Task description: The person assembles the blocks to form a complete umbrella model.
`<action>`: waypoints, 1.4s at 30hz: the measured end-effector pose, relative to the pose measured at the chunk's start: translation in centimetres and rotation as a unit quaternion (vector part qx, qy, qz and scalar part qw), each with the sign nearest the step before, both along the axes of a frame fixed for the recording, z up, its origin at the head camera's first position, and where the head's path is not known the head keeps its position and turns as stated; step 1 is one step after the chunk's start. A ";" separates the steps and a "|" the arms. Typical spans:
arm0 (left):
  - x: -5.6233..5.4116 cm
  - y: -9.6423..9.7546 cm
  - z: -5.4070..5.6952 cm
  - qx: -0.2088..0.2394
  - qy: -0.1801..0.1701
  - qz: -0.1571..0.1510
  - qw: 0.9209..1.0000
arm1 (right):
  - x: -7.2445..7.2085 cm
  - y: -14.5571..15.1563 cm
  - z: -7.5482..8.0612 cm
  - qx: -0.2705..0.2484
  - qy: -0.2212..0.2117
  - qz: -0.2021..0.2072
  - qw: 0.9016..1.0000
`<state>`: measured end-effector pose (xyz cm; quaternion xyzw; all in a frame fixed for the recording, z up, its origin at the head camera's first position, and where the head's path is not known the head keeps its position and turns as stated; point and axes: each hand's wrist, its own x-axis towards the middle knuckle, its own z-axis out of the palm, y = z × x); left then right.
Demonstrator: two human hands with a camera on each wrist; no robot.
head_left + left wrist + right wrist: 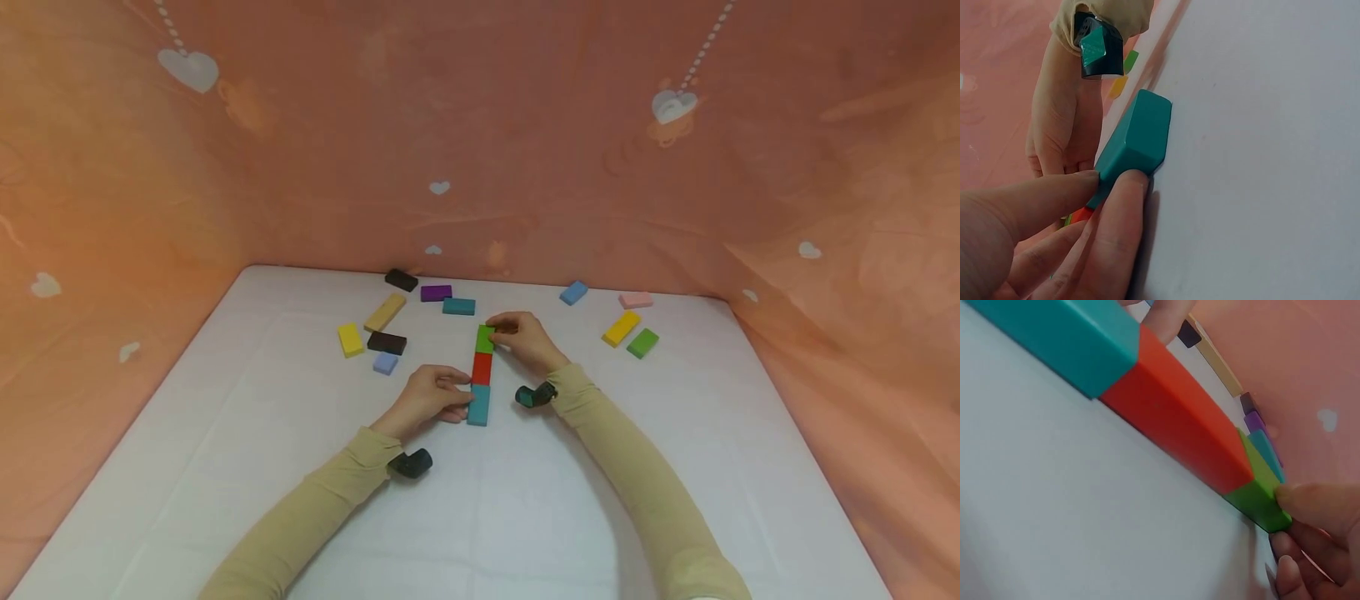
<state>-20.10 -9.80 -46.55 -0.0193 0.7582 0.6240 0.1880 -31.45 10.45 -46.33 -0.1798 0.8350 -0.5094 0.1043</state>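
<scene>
Block row (481, 375): lying on table (750, 467), red block (482, 367) touching teal block (479, 408) and green block (484, 340).
Left blocks (387, 343): lying scattered before backdrop (480, 125).
Left grip (431, 396): relaxing, touching teal block.
Right grip (527, 342): pinching green block.
Right blocks (621, 328): lying apart from row.

teal block (478, 408) | red block (482, 369) | lime block (483, 341) | orange backdrop (525, 167), white hearts (189, 70)
</scene>
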 end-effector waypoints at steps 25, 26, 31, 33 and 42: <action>0.8 0.6 -0.3 0.011 0.010 -0.015 1.000 | 1.4 0.4 -0.1 0.018 0.021 0.027 0.999; 0.8 0.6 -0.3 0.012 0.010 -0.016 1.000 | 1.5 0.5 -0.1 0.018 0.020 0.026 0.999; 1.1 0.6 -0.1 0.019 0.010 -0.021 1.000 | 2.0 0.6 0.5 0.023 0.031 0.034 0.999; 1.2 0.6 0.0 0.022 0.007 -0.022 0.999 | 1.9 0.7 0.4 0.027 0.035 0.036 0.998; 1.1 0.9 -0.2 0.009 0.006 -0.022 1.000 | 1.8 1.0 -0.2 0.025 0.027 0.029 0.999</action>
